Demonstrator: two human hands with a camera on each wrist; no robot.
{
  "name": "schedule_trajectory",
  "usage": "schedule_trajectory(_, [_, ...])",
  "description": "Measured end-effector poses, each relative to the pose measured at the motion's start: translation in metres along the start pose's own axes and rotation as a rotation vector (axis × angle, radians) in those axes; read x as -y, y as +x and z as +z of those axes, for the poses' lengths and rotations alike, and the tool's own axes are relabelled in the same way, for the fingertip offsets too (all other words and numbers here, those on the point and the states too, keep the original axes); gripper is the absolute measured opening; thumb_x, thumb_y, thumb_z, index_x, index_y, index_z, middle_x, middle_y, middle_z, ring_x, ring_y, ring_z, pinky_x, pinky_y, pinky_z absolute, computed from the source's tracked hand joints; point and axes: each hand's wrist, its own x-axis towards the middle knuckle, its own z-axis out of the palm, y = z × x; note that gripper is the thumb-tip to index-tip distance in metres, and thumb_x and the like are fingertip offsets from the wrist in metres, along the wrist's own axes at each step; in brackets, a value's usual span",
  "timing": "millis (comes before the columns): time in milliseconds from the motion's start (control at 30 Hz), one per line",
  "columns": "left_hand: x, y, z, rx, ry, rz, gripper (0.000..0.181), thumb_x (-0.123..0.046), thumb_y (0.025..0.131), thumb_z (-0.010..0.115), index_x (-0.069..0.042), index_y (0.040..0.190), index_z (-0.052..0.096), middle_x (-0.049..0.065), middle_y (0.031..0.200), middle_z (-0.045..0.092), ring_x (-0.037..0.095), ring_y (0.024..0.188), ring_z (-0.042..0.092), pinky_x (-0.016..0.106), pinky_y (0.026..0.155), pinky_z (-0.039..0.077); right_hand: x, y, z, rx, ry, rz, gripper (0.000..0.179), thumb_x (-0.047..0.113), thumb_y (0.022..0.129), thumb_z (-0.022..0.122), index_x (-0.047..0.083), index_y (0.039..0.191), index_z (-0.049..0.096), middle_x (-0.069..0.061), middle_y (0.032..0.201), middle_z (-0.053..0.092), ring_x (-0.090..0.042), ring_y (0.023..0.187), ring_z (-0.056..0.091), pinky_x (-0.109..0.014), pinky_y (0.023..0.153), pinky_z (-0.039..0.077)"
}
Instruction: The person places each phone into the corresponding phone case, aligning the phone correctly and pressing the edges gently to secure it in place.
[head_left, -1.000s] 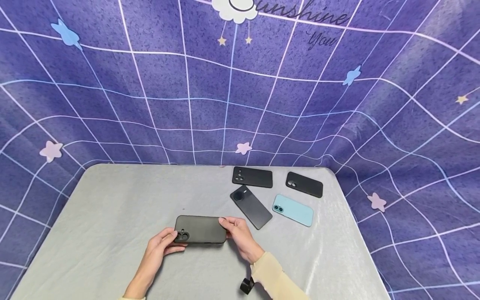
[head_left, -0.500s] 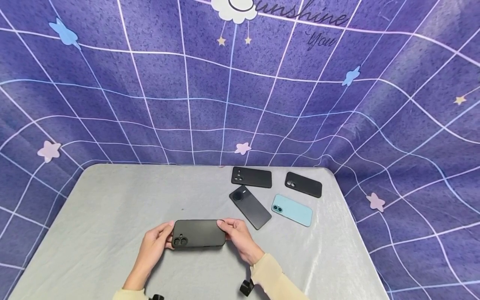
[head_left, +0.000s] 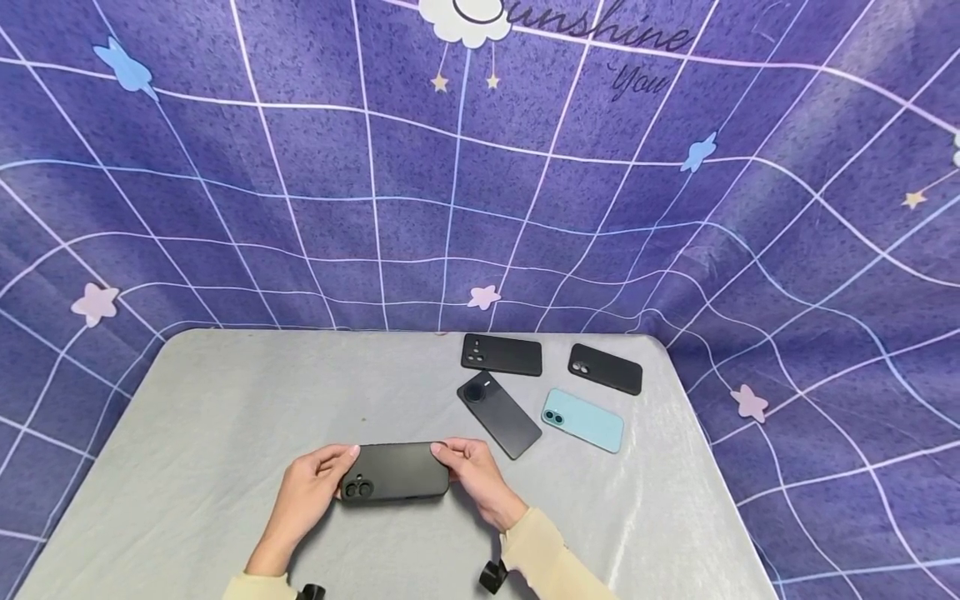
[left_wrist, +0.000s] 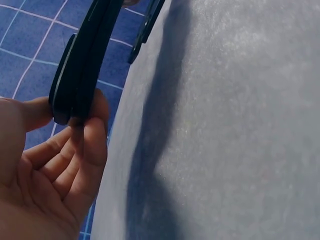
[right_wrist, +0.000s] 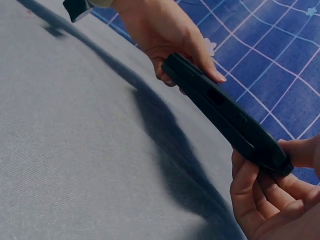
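A dark phone case (head_left: pixel 397 472) with two ringed lens openings at its lower left is held above the table, back side up. My left hand (head_left: pixel 303 487) pinches its left end, thumb at the upper left corner. My right hand (head_left: pixel 483 479) grips the right end, thumb on top and fingers beneath. From the left wrist, the case (left_wrist: pixel 82 65) appears edge-on between thumb and fingers of the left hand (left_wrist: pixel 55 165). In the right wrist view, openings show along the side of the case (right_wrist: pixel 225 112). Whether a phone sits fully inside, I cannot tell.
On the grey-covered table (head_left: pixel 247 392), at the back right, lie a black case (head_left: pixel 504 356), another black case (head_left: pixel 605 370), a dark grey phone (head_left: pixel 500 415) with a round camera, and a light blue phone (head_left: pixel 582 421). A purple gridded cloth (head_left: pixel 420 225) hangs behind.
The case has come slightly nearer to me and its left end has dropped. My left thumb has shifted from beside the lens openings to the upper left corner. The right hand keeps its grip.
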Motion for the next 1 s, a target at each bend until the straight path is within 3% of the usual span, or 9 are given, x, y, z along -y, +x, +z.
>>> schedule_trajectory(167, [-0.0007, 0.0004, -0.0003, -0.014, 0.046, 0.031, 0.047, -0.045, 0.108, 0.066, -0.004, 0.128, 0.076, 0.001, 0.088, 0.076, 0.013, 0.068, 0.064, 0.024, 0.068, 0.052, 0.0001, -0.0005, 0.0014, 0.001, 0.004, -0.003, 0.031, 0.017, 0.102, 0.074, -0.014, 0.110, 0.073, 0.004, 0.080, 0.076, -0.004, 0.066, 0.066, -0.019, 0.066, 0.053])
schedule_trajectory(333, [-0.0006, 0.0002, -0.0002, -0.044, 0.093, 0.057, 0.045, -0.043, 0.109, 0.065, -0.004, 0.127, 0.077, 0.004, 0.104, 0.080, 0.009, 0.090, 0.070, 0.025, 0.081, 0.056, -0.0004, -0.0005, 0.0025, -0.004, -0.006, -0.011, 0.031, 0.017, 0.103, 0.073, -0.013, 0.109, 0.073, 0.005, 0.080, 0.075, -0.005, 0.067, 0.065, -0.019, 0.065, 0.052])
schedule_trajectory(500, [-0.0004, -0.0008, -0.0001, -0.054, 0.086, 0.059, 0.044, -0.043, 0.108, 0.066, -0.005, 0.126, 0.078, 0.008, 0.115, 0.080, 0.016, 0.107, 0.073, 0.026, 0.088, 0.058, -0.0008, -0.0004, 0.0027, -0.004, -0.003, -0.009, 0.030, 0.016, 0.103, 0.073, -0.012, 0.110, 0.074, 0.006, 0.080, 0.076, -0.004, 0.067, 0.065, -0.019, 0.065, 0.052])
schedule_trajectory(700, [0.0010, 0.0005, -0.0002, -0.034, 0.018, -0.009, 0.047, -0.046, 0.106, 0.068, -0.005, 0.128, 0.077, 0.007, 0.114, 0.081, 0.010, 0.098, 0.072, 0.022, 0.083, 0.056, -0.0007, 0.0001, 0.0020, -0.006, 0.002, 0.004, 0.030, 0.017, 0.103, 0.074, -0.012, 0.111, 0.074, 0.005, 0.081, 0.077, -0.004, 0.067, 0.066, -0.019, 0.066, 0.053])
schedule_trajectory(867, [0.0027, 0.0018, -0.0018, 0.028, -0.094, -0.062, 0.047, -0.042, 0.107, 0.069, -0.001, 0.130, 0.075, 0.002, 0.101, 0.080, 0.008, 0.081, 0.064, 0.022, 0.075, 0.053, 0.0008, -0.0002, 0.0013, -0.006, 0.018, 0.016, 0.030, 0.017, 0.103, 0.073, -0.012, 0.110, 0.074, 0.006, 0.080, 0.076, -0.005, 0.068, 0.067, -0.019, 0.067, 0.053])
schedule_trajectory(1000, [0.0019, 0.0009, -0.0031, 0.062, -0.157, -0.092, 0.046, -0.039, 0.107, 0.068, 0.000, 0.131, 0.073, 0.002, 0.099, 0.080, 0.008, 0.081, 0.064, 0.022, 0.075, 0.054, 0.0015, -0.0002, 0.0007, 0.007, 0.029, 0.022, 0.029, 0.017, 0.103, 0.073, -0.011, 0.110, 0.074, 0.007, 0.079, 0.075, -0.004, 0.068, 0.067, -0.019, 0.068, 0.053])
